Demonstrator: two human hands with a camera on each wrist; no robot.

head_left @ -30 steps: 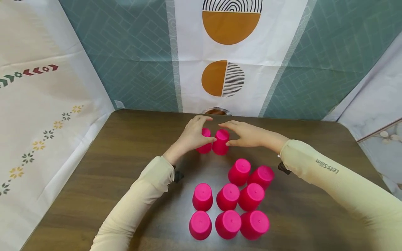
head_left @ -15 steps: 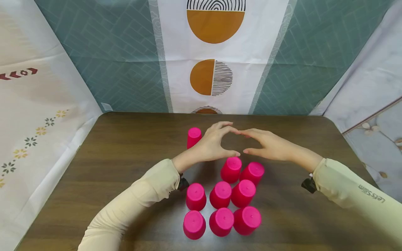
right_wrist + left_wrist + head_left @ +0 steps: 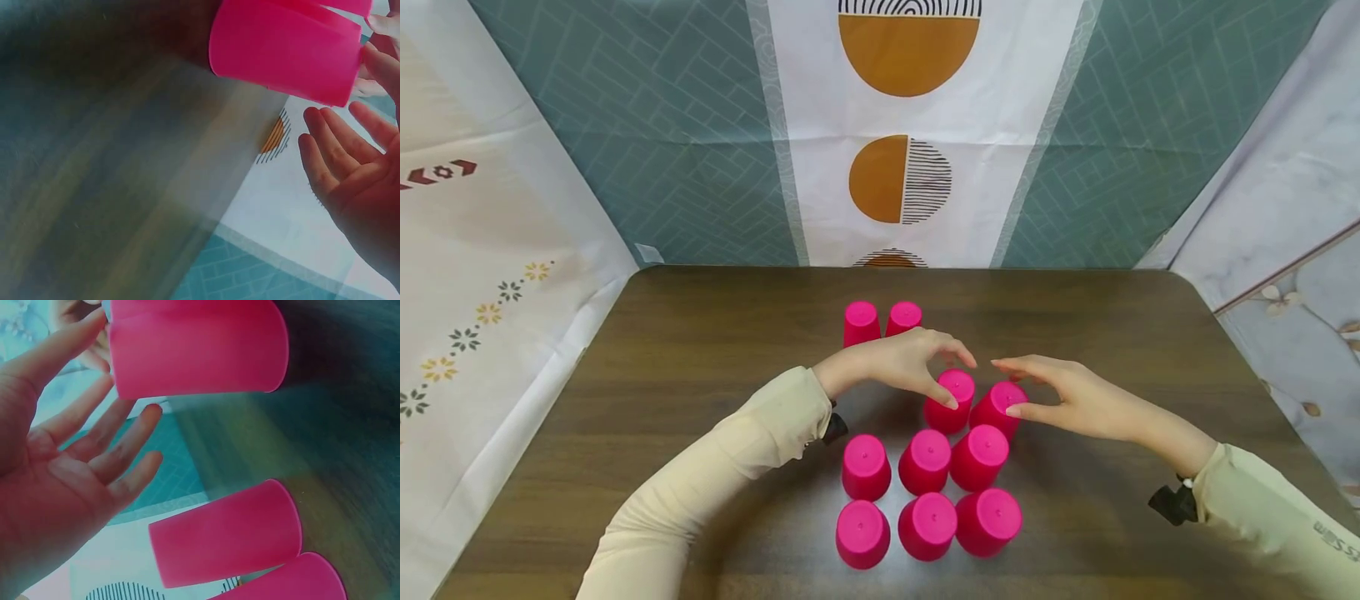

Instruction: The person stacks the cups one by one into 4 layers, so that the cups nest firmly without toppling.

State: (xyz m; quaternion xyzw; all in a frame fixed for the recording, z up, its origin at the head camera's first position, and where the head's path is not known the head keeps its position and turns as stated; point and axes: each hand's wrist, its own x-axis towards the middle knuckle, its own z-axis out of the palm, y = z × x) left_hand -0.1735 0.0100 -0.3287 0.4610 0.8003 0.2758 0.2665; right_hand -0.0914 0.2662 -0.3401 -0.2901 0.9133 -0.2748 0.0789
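In the head view, my left hand (image 3: pixel 913 362) reaches over the table from the left, fingers spread, thumb overlapping an upside-down pink plastic cup (image 3: pixel 947 417). From the right comes my right hand (image 3: pixel 1075 400), its thumb tip at the side of the neighbouring pink cup (image 3: pixel 998 406). Those two cups stand side by side between the hands. The left wrist view has the palm (image 3: pixel 56 500) facing a cup (image 3: pixel 200 353), thumb tip right at its base. Likewise, in the right wrist view, loosely extended fingers (image 3: pixel 334 147) lie close beside a cup (image 3: pixel 284 53).
Behind the left hand stand two more upside-down cups (image 3: pixel 861 323), partly hidden by it. Several others, such as a front-left cup (image 3: pixel 862 535), form rows nearer the body. The brown wooden table (image 3: pixel 700 358) ends at a patterned cloth wall (image 3: pixel 715 167).
Both hands have come from the two back cups toward the nearer pair, moving to the right. The back cups are again partly visible behind the left hand. The head view has shifted slightly.
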